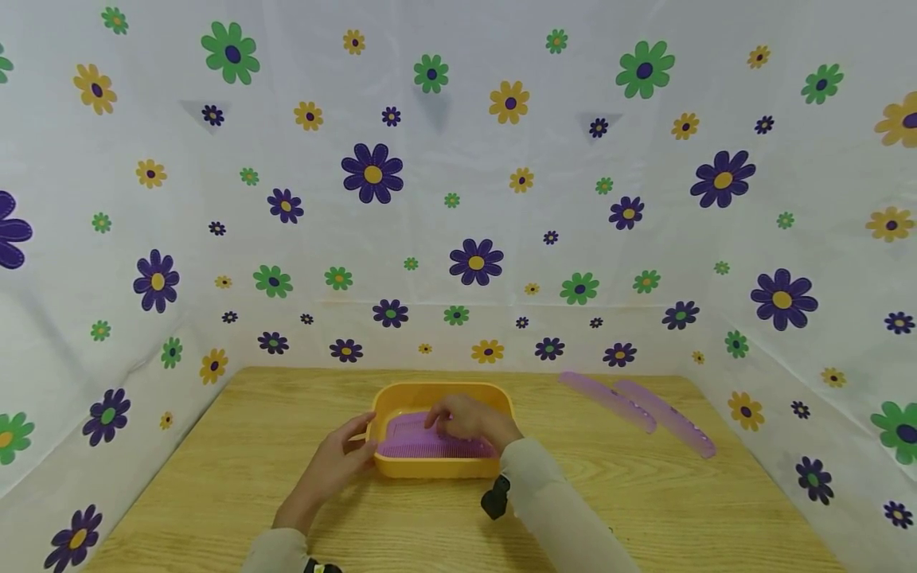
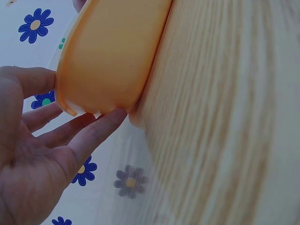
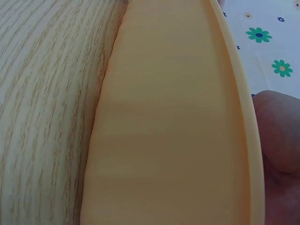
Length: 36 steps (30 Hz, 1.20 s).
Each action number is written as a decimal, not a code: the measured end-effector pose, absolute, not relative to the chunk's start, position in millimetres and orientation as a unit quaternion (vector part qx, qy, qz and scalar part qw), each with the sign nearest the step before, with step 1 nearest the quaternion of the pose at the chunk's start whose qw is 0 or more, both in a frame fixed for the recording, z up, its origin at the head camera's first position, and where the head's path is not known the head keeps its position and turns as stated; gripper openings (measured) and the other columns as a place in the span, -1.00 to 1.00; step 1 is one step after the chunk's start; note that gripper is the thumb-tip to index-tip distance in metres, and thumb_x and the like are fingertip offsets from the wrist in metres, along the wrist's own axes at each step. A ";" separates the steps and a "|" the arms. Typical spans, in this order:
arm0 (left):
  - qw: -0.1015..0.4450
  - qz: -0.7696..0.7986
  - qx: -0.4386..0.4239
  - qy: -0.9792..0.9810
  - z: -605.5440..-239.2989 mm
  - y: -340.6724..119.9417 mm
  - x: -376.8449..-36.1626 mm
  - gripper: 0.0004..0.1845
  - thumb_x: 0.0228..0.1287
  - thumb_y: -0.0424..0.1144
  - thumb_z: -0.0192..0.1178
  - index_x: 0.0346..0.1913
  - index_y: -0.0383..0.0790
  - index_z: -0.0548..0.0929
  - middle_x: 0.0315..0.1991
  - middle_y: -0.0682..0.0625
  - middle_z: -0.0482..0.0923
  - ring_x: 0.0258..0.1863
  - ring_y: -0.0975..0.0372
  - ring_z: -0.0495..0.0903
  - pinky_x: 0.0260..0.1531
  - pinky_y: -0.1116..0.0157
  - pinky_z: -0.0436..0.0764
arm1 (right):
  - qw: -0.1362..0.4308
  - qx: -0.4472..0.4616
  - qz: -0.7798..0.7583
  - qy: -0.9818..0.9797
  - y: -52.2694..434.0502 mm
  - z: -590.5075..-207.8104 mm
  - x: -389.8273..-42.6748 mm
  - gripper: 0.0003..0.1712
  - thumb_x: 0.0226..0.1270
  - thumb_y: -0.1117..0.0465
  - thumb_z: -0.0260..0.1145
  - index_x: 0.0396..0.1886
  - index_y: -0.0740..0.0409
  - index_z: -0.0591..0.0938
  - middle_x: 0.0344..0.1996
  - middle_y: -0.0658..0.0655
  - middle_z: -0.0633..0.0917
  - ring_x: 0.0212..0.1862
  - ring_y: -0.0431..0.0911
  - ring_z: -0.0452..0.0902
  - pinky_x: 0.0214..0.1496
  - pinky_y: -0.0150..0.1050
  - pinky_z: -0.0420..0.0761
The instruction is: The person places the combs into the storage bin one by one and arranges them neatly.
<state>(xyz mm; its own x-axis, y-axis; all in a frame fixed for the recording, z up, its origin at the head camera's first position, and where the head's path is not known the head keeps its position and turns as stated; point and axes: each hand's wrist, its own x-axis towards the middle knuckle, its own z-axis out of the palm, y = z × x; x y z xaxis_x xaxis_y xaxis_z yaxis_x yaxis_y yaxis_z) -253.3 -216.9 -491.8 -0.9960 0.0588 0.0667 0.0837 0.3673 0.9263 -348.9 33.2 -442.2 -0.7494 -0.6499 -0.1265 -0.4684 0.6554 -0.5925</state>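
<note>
A yellow plastic tray (image 1: 458,469) with raised walls sits on the table, seen from outside in both wrist views. Purple combs (image 1: 408,438) with fine teeth lie flat inside it, overlapping, so their number is unclear. My left hand (image 1: 340,458) holds the left end of the tray, thumb at the rim and fingers along the outer wall. Over the far wall reaches my right hand (image 1: 469,419), its bent fingers down at the combs; whether they pinch one is hidden. In the right wrist view the tray wall (image 3: 164,117) covers most of that hand.
To the right of the tray, two long purple combs (image 1: 609,400) (image 1: 669,419) lie slanted side by side on the wooden table (image 1: 401,525). A white flower-printed sheet (image 1: 444,223) encloses the back and sides.
</note>
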 end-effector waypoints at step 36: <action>0.009 -0.564 -0.045 -0.825 -486.8 -215.2 -249.4 -0.43 0.54 -0.32 0.14 0.53 -0.29 0.34 0.45 -0.38 0.38 0.29 -0.17 0.57 0.03 0.20 0.79 | 0.106 -0.332 -0.250 0.903 93.0 -408.7 -349.4 -0.73 0.49 0.35 0.24 0.08 0.17 0.73 0.03 0.20 0.75 0.04 0.05 0.62 0.24 0.02 0.71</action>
<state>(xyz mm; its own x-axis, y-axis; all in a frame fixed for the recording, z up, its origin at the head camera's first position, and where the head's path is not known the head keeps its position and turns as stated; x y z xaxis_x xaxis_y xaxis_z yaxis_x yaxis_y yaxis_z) -249.4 -215.2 -486.8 -0.9957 0.0637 0.0665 0.0851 0.3603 0.9289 -349.4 93.0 -408.7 -0.7572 -0.6527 -0.0255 -0.5465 0.6544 -0.5226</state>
